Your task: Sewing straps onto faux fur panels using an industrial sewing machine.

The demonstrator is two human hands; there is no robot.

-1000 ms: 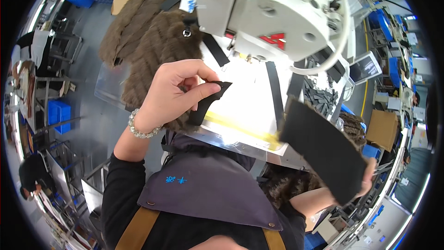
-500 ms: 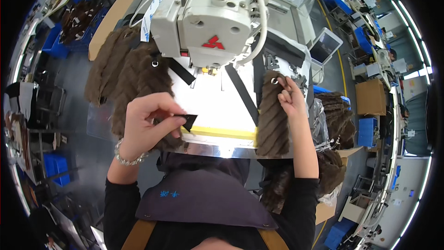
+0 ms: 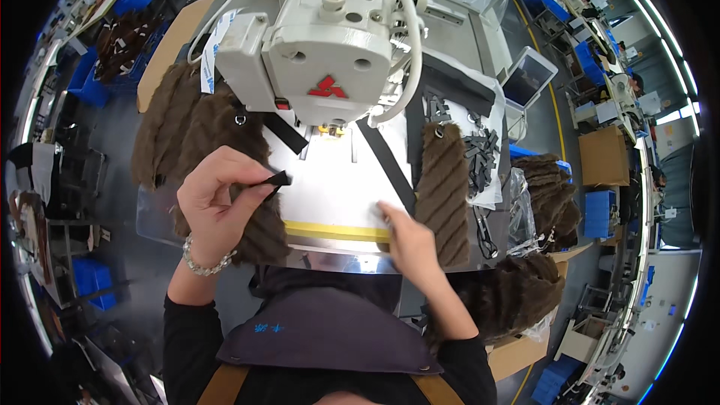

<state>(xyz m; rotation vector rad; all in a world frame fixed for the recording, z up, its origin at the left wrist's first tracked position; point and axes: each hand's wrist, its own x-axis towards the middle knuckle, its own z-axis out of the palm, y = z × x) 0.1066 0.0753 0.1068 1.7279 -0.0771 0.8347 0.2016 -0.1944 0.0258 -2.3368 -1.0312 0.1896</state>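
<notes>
My left hand (image 3: 221, 195) pinches a small folded piece of black strap (image 3: 280, 179) between thumb and fingertips, just above the brown fur pieces (image 3: 225, 131) on the left. One of those carries a metal ring (image 3: 240, 119). My right hand (image 3: 412, 246) hangs over the table's front edge, its index finger stretched toward the white sewing plate (image 3: 337, 199); no object shows in it. Beside it, on the right, lies a brown fur strip (image 3: 442, 195) with a metal ring (image 3: 439, 132) at its far end.
The white sewing machine head (image 3: 326, 52) rises over the plate, flanked by black guide strips (image 3: 386, 165). A heap of small black strap pieces (image 3: 481, 157) lies on the right, next to a screen (image 3: 529, 79). More brown fur (image 3: 517, 292) sits at the lower right.
My right hand has left the ring end of the right fur strip and come left and nearer to me. My left hand has shifted slightly left, still pinching the black strap piece.
</notes>
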